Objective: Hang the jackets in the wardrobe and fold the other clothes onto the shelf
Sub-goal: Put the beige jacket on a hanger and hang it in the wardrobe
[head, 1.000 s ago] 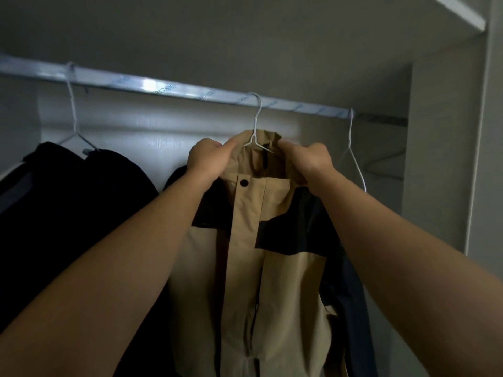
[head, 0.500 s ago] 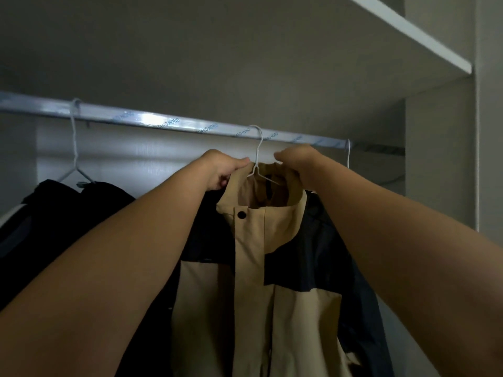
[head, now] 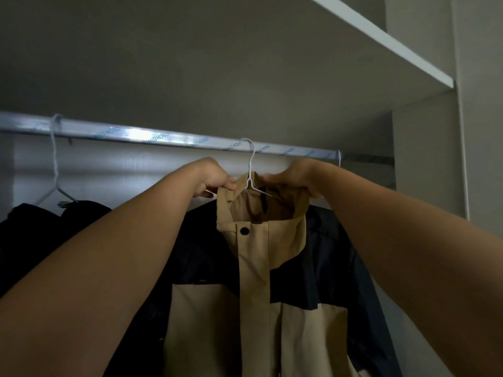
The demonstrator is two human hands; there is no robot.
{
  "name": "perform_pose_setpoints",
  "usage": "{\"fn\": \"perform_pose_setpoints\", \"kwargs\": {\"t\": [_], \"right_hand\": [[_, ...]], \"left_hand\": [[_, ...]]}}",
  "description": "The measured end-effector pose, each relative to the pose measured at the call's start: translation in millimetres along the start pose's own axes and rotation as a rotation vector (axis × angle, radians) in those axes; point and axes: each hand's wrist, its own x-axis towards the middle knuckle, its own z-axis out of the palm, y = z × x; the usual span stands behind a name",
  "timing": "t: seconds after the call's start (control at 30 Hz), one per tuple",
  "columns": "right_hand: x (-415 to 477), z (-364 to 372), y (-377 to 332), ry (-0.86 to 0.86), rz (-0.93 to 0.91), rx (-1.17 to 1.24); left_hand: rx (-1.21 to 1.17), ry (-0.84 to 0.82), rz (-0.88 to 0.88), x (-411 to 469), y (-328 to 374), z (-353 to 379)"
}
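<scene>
The tan and navy jacket hangs on a white wire hanger hooked over the wardrobe rail. Left hand: fingers pinched on the collar's left edge. Right hand: fingers pinched on its right edge. A dark jacket hangs at left

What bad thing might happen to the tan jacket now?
1. Both hands, left hand and right hand, pinch the collar of the tan jacket. A tug could slide it off the thin white hanger.
2. That hanger grips the rail only by a small hook, so a push upward might unhook it.
3. The black jacket hangs close by, so fabric could bunch together.
</scene>
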Motion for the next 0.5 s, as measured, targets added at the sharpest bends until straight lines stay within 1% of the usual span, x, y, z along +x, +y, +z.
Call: {"fn": "perform_pose_setpoints", "kwargs": {"t": [0.07, 0.13, 0.23, 0.27, 0.33, 0.37, 0.4, 0.43, 0.5], "right_hand": [[2, 2, -1, 0.021, -0.148, -0.02], [4, 4, -5, 0.092, -0.243, -0.175], [15, 8, -10, 0.32, -0.265, -0.546], [18, 10, -10, 0.407, -0.285, -0.628], [19, 16, -9, 0.551, -0.348, -0.709], [19, 17, -8, 0.575, -0.368, -0.711], [20, 17, -8, 0.563, -0.365, -0.692], [21, 16, -8, 0.522, -0.344, -0.664], [20, 10, -7, 0.409, -0.281, -0.624]], "left_hand": [[0.028, 0.042, 0.059, 3, -2, 5], [0.064, 0.139, 0.113, 7, -4, 8], [0.192, 0.349, 0.17, 13, -5, 12], [0.219, 0.404, 0.18, 14, -4, 14], [0.258, 0.497, 0.198, 13, -4, 18], [0.29, 0.536, 0.207, 11, -4, 19], [0.339, 0.565, 0.213, 9, -5, 20], [0.397, 0.58, 0.22, 7, -7, 21], [0.459, 0.548, 0.216, 3, -11, 18]]}}
